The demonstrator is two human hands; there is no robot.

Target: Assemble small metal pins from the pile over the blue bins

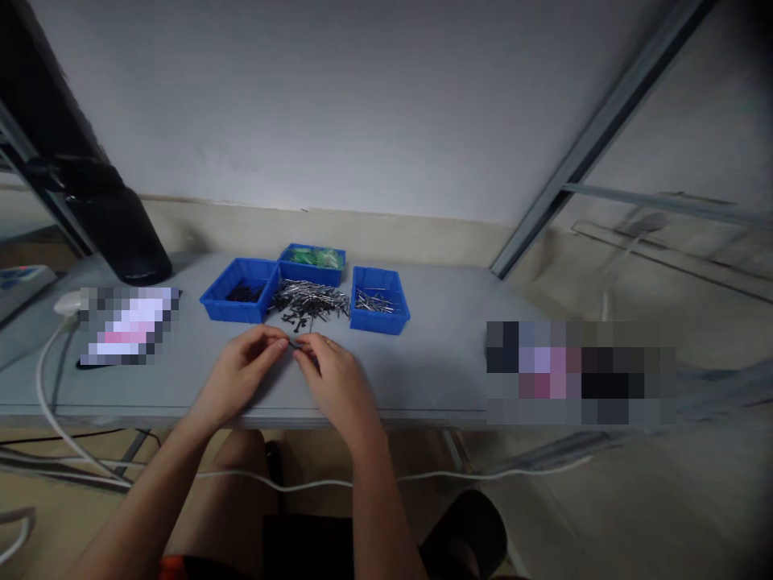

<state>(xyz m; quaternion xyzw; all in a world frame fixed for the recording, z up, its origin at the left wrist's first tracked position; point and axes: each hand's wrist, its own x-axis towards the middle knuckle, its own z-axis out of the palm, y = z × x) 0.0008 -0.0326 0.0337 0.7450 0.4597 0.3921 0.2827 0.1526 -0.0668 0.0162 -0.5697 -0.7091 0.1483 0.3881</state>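
While both hands meet at the near side of the pile, one small dark part sits between them

Landmark: the pile (pixel 307 300) of loose silver pins and dark pieces. Small dark part (pixel 293 345) is just in front of it, thin, exact type too small to tell. Step in hand: looks like two-handed fingertip work on that single piece. Next move, my read: calls for a steady fine pinch, both ends kept in line.

Grip: left hand (pixel 245 366) nearly closed, thumb and index on the part's left end. Right hand (pixel 335 379) narrow too, fingertips at the other end; contact force can't be told.

Around the pile: left bin (pixel 233 311) with dark pieces, right bin (pixel 378 324) with silver pins, back bin (pixel 318 275) behind it with green stuff, contents unclear.
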